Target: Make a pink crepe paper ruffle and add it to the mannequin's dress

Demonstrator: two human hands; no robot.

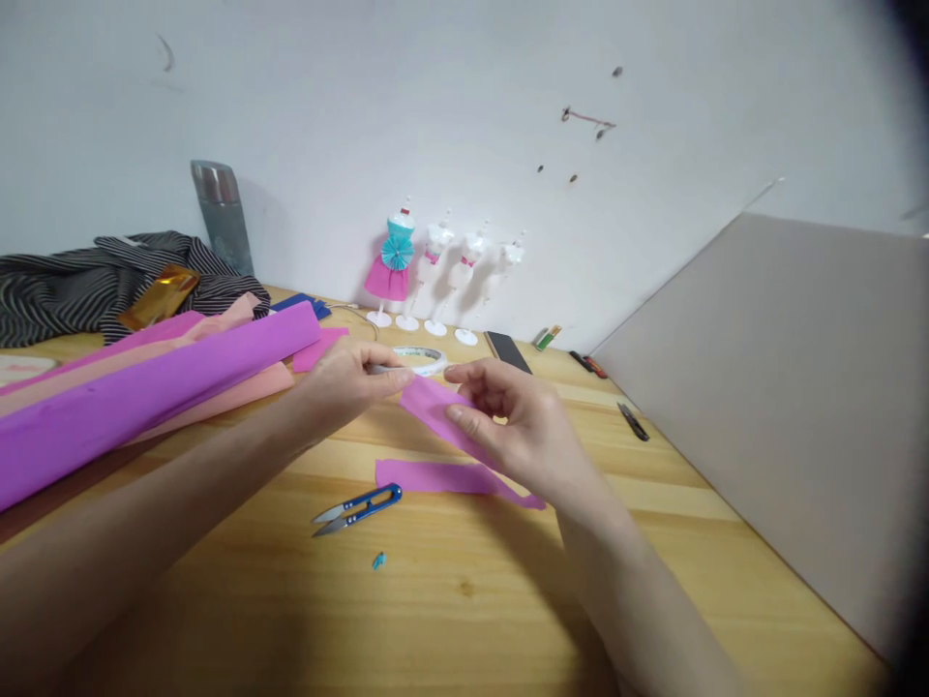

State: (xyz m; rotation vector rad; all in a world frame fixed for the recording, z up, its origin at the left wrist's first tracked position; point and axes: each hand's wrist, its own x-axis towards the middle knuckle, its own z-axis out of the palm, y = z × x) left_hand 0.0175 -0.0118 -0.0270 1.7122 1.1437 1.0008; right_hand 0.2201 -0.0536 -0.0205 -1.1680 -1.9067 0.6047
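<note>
A pink crepe paper strip [435,411] stretches between my two hands above the table. My left hand [355,378] pinches its upper left end between thumb and fingers. My right hand [515,411] holds the strip further along, thumb on top and fingers curled, with the contact partly hidden. Below them another stretch of pink paper [435,476] lies on the wood; whether it joins the held strip I cannot tell. Just behind my hands lies a white roll of tape [428,360]. Blue thread snips [359,505] rest in front, blades pointing left.
Rolled purple paper [174,387] lies at left beside a striped cloth [58,281] and a tumbler [224,218]. A dressed mini mannequin [396,257] and several others line the wall. A phone [508,351], a cutter knife [633,422] and a blue scrap [378,560] lie around. A panel [784,387] borders the right.
</note>
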